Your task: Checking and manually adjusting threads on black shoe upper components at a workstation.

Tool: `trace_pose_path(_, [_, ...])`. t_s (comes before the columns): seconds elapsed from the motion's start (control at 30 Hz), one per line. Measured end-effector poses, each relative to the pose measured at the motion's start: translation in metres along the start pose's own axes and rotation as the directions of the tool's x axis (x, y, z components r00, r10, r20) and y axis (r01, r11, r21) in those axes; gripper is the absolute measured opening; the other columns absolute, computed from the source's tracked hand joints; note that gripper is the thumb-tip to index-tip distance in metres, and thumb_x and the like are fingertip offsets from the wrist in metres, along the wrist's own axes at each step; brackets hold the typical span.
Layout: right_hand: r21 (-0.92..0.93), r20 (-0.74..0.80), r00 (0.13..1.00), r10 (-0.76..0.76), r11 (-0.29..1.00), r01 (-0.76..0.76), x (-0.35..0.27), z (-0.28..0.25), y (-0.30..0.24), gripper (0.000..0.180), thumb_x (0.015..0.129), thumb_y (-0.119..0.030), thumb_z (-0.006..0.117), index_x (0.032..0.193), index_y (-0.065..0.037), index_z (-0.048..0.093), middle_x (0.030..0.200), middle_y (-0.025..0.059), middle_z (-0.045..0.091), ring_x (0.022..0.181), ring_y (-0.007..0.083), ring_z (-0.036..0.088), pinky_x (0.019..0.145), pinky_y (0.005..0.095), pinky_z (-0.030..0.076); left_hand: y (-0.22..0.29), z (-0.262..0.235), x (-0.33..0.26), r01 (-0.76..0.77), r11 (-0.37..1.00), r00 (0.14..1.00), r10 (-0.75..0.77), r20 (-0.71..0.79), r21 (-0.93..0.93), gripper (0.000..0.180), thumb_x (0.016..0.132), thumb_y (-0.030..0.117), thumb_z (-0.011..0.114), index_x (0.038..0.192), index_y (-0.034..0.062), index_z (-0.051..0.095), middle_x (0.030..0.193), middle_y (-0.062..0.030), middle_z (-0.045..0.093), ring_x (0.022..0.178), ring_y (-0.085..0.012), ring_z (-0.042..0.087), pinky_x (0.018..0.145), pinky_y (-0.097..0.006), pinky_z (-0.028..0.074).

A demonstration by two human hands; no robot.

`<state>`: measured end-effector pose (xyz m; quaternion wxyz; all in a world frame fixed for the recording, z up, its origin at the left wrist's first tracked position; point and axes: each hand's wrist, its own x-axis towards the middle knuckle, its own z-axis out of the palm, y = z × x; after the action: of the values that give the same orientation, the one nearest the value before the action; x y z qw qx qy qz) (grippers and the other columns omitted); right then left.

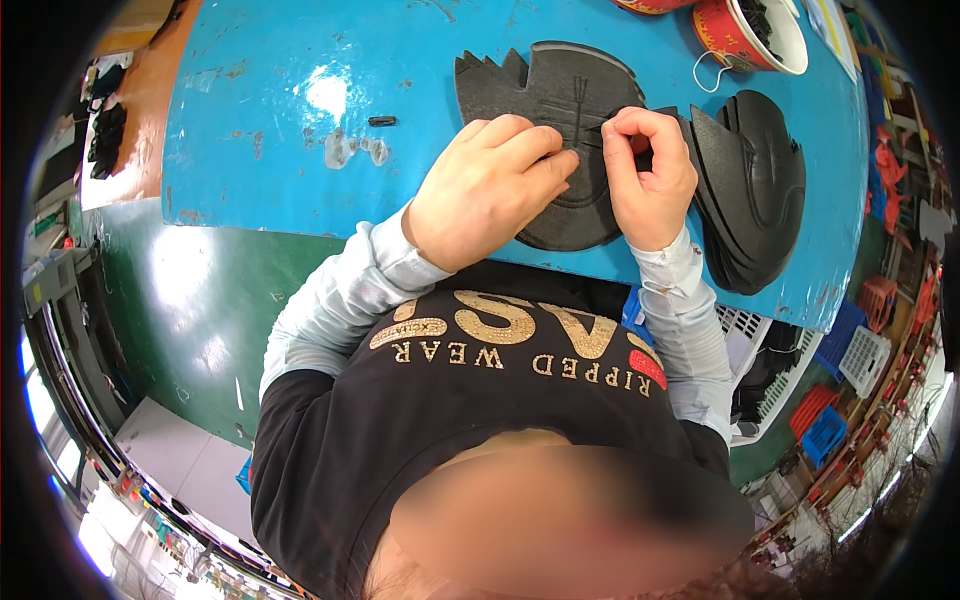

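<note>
Nearest the camera, a black T-shirt (pixel 480 400) with gold and red lettering spreads across the lower middle, with pale sleeve covers (pixel 325 295) on both forearms. Beyond it, both hands are bent over a flat black piece (pixel 565 90) that lies on the blue bench (pixel 270 170), its far left corner cut into jagged points and its face marked with grooves. The left hand (pixel 490 190) has its fingers curled over the middle of the piece; the right hand (pixel 650 175) brings thumb and forefinger together at its right side. Whether either grasps anything, I cannot tell. Just right of that hand sits a stack of similar black pieces (pixel 755 200). Farther off stands a red-and-white tub (pixel 725 35) holding dark bits, while a small black scrap (pixel 382 121) lies to the left.
</note>
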<state>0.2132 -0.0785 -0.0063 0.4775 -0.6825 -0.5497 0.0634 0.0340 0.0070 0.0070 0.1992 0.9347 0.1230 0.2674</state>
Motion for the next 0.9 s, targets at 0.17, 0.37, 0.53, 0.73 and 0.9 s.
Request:
trace_pose_path(0.17, [-0.05, -0.001, 0.999, -0.036, 0.998, 0.035, -0.002, -0.004, 0.001, 0.017, 0.076, 0.001, 0.068, 0.086, -0.011, 0.061, 0.08, -0.001, 0.064, 0.072, 0.0199, 0.059, 0.069, 0.0338, 0.044, 0.0, 0.001, 0.0, 0.003, 1.0, 1.0, -0.003, -0.025, -0.011, 0.035, 0.074, 0.009, 0.075, 0.108, 0.0063, 0.068, 0.101, -0.0047, 0.061, 0.092, -0.0235, 0.059, 0.077, -0.035, 0.048])
trace_pose_path(0.37, [-0.067, 0.024, 0.999, -0.037, 0.997, 0.038, 0.0, -0.005, 0.001, 0.016, 0.076, 0.0, 0.068, 0.086, -0.011, 0.061, 0.079, -0.001, 0.063, 0.072, 0.0201, 0.059, 0.069, 0.0342, 0.043, 0.001, 0.001, 0.001, 0.017, 1.0, 1.0, -0.017, -0.009, -0.009, 0.038, 0.074, 0.009, 0.075, 0.111, 0.0062, 0.066, 0.101, -0.0049, 0.06, 0.092, -0.0238, 0.058, 0.078, -0.036, 0.048])
trace_pose_path(0.53, [-0.071, 0.032, 0.999, -0.035, 0.997, 0.037, 0.003, -0.004, -0.002, 0.014, 0.076, -0.001, 0.068, 0.084, -0.011, 0.061, 0.078, -0.0009, 0.063, 0.072, 0.0203, 0.058, 0.069, 0.0346, 0.043, 0.002, 0.001, 0.007, 0.046, 0.999, 0.999, -0.046, 0.014, 0.006, 0.041, 0.076, 0.01, 0.074, 0.115, 0.0049, 0.065, 0.1, -0.005, 0.06, 0.09, -0.0237, 0.058, 0.078, -0.036, 0.048])
trace_pose_path(0.73, [-0.081, 0.052, 0.998, -0.031, 0.996, 0.035, 0.004, -0.006, -0.001, 0.013, 0.076, -0.001, 0.067, 0.084, -0.01, 0.061, 0.077, 0.0009, 0.063, 0.071, 0.0219, 0.059, 0.068, 0.0354, 0.044, 0.003, 0.009, 0.021, 0.028, 0.99, 0.997, -0.036, 0.061, 0.138, 0.034, 0.081, 0.015, 0.07, 0.113, 0.0054, 0.065, 0.09, -0.0028, 0.057, 0.081, -0.0215, 0.055, 0.071, -0.035, 0.045])
trace_pose_path(0.9, [0.076, -0.053, 0.995, 0.082, 0.994, -0.078, 0.0, -0.013, 0.003, 0.015, 0.077, 0.004, 0.063, 0.087, -0.006, 0.067, 0.08, 0.0087, 0.063, 0.073, 0.0264, 0.062, 0.07, 0.0341, 0.05, 0.006, 0.013, 0.02, 0.026, 0.989, 0.999, -0.03, 0.025, 0.146, 0.033, 0.081, 0.015, 0.07, 0.112, 0.0052, 0.066, 0.088, -0.0026, 0.055, 0.08, -0.0213, 0.054, 0.069, -0.035, 0.045])
